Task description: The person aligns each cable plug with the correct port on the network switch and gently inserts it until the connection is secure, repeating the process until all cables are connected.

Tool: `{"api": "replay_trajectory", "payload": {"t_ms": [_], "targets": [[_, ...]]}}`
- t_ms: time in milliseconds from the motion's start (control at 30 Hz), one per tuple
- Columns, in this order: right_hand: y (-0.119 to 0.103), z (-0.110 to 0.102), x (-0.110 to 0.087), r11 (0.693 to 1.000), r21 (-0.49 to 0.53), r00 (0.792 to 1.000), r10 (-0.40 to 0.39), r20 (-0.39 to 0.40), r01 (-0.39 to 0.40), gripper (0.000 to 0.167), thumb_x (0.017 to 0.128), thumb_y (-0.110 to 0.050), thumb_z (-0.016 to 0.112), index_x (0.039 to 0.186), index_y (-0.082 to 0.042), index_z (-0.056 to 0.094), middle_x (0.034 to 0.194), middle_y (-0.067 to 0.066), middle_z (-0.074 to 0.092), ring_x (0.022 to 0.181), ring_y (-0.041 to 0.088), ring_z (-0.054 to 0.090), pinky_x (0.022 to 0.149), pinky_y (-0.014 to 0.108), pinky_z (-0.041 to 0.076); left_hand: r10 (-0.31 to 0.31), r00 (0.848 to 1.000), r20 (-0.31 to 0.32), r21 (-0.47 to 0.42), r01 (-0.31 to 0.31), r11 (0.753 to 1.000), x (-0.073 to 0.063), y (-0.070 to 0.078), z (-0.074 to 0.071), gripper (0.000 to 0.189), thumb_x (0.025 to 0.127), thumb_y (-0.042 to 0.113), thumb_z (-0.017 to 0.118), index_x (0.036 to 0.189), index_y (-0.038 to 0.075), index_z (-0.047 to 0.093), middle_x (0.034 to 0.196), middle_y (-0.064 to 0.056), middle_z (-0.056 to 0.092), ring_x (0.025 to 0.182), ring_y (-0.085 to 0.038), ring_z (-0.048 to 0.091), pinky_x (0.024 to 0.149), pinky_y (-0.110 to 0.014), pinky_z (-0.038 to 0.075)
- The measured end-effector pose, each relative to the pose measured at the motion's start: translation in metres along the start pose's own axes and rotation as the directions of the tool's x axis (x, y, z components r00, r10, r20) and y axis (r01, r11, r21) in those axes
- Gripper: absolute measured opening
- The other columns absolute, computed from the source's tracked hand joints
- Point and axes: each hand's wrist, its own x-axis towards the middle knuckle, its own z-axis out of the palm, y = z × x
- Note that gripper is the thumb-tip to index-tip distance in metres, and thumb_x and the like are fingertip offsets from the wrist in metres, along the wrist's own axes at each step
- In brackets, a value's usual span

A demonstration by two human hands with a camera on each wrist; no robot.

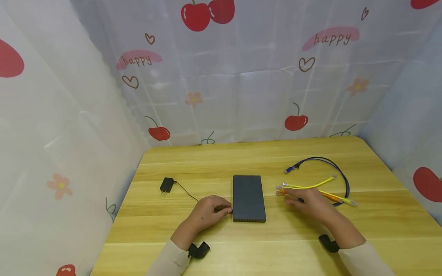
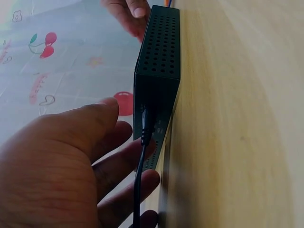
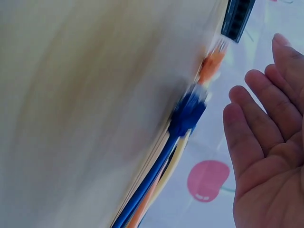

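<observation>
fingers [image 2: 122, 162] relaxed: left hand [image 1: 209, 211] beside plug [image 2: 147, 124], right hand [image 1: 312, 204] above cables [image 1: 336, 196]

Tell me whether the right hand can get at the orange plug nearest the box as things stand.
Probably yes: the right hand is open close to the orange plug, with nothing visible between them. The box sits off the plug's end.

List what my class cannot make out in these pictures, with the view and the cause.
Network switch: right wrist view; mostly cut off by the top edge.
Middle of the orange cable: head view; hidden by the right hand.
Print beside the power plug: left wrist view; too small and dark.
Blue connector: right wrist view; blurred, its fine detail lost.
</observation>
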Motion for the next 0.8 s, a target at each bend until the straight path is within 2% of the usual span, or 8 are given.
{"api": "replay_trajectory", "payload": {"t_ms": [100,300,533,800], "targets": [[0.006,-0.005,-0.004,0.999,-0.038,1.0,0.012,-0.009,-0.012,0.037,0.085,-0.015,0.078,0.121,-0.009,0.074,0.112,0.008,0.075,0.098,0.025,0.073,0.075,0.036,0.058,0.0,1.0,0.0,0.001,0.0,1.0,0.0,0.0,-0.001,0.023,0.095,0.037,0.067,0.111,0.023,0.077,0.109,0.011,0.073,0.107,-0.007,0.066,0.091,-0.032,0.053],[0.017,-0.014,-0.011,0.994,-0.083,0.997,0.072,0.003,-0.071,0.035,0.086,-0.015,0.077,0.12,-0.009,0.074,0.109,0.009,0.075,0.097,0.03,0.073,0.077,0.042,0.057,-0.03,0.999,0.018,0.002,0.03,1.0,0.0,0.001,-0.002,0.025,0.096,0.038,0.066,0.113,0.024,0.076,0.111,0.013,0.071,0.109,-0.006,0.064,0.092,-0.031,0.052],[0.025,-0.019,-0.019,0.989,-0.125,0.996,0.086,0.032,-0.081,0.033,0.084,-0.014,0.078,0.116,-0.007,0.076,0.104,0.01,0.076,0.091,0.029,0.074,0.071,0.039,0.057,-0.052,0.998,0.032,0.005,0.052,0.999,-0.002,0.006,-0.002,0.031,0.096,0.038,0.066,0.119,0.019,0.074,0.12,0.006,0.069,0.113,-0.011,0.063,0.093,-0.032,0.052],[0.027,-0.024,-0.025,0.983,-0.153,0.991,0.114,0.07,-0.102,0.03,0.084,-0.014,0.078,0.114,-0.009,0.077,0.105,0.011,0.076,0.093,0.032,0.073,0.073,0.043,0.057,-0.104,0.994,0.017,0.123,0.101,0.987,0.002,0.02,0.002,0.05,0.097,0.052,0.058,0.133,0.019,0.065,0.138,0.004,0.06,0.128,-0.017,0.056,0.103,-0.04,0.046]]}}
